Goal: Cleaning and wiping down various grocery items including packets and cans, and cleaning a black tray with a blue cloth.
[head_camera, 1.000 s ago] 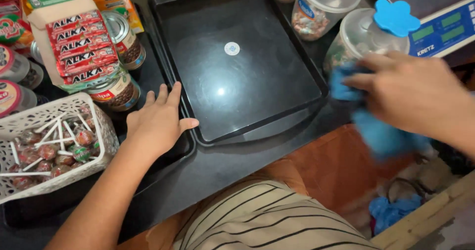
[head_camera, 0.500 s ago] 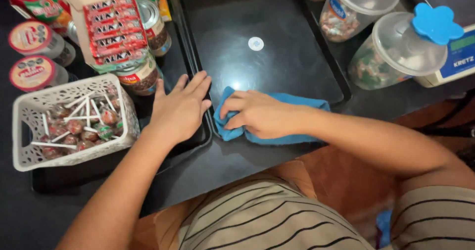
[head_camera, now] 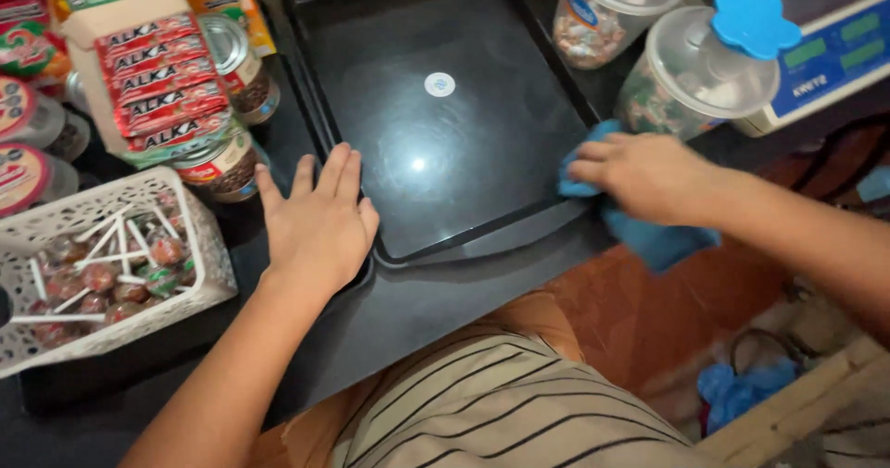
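Worktop (head_camera: 436, 306) dark, glossy, crowded with shop goods; black tray (head_camera: 436, 144) lies at its centre, a small round white sticker (head_camera: 439, 84) on the tray floor, surface reflecting overhead light. Left hand (head_camera: 320, 222) flat, fingers spread and open, palm pressed on the tray's near left corner, holding nothing. Right hand (head_camera: 649, 176) has its grip closed over a blue cloth (head_camera: 654, 236) at the tray's right edge; cloth hangs partly past the worktop front. White perforated basket (head_camera: 199, 232) of lollipops sits left of the left hand; tins and a boxed stack of red sweet packets (head_camera: 162, 79) behind it. Two clear lidded jars (head_camera: 649, 42) and a weighing scale (head_camera: 825, 56) stand at right. Below the worktop edge: reddish floor, a second blue rag (head_camera: 742, 389), wooden boards.
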